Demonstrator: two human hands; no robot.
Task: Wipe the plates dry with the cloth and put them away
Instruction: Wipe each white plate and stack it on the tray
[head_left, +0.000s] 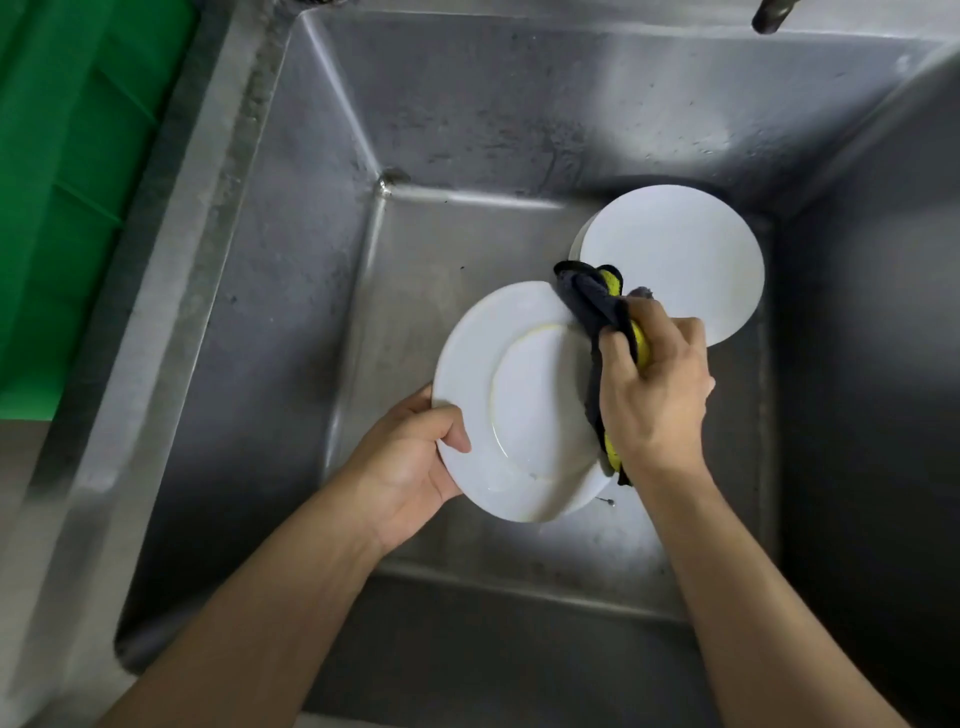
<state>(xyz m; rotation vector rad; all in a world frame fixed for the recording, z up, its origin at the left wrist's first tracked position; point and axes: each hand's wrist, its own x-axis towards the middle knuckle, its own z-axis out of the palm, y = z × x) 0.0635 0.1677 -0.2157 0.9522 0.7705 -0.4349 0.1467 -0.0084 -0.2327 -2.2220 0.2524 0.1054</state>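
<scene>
Over the steel sink I hold a white plate (519, 405), tilted, its face toward me. My left hand (410, 467) grips its lower left rim, thumb on the face. My right hand (654, 395) clutches a dark grey and yellow cloth (597, 306) bunched against the plate's right edge. Another white plate (685, 254) lies in the sink's far right corner, seemingly on top of a further plate whose edge peeks out at its left.
The deep steel sink (322, 260) surrounds everything, its walls wet and stained. A green crate (67, 182) stands beyond the sink's left rim. A dark tap spout (771, 15) hangs at the top right. A small drain fitting (608, 501) shows under the held plate.
</scene>
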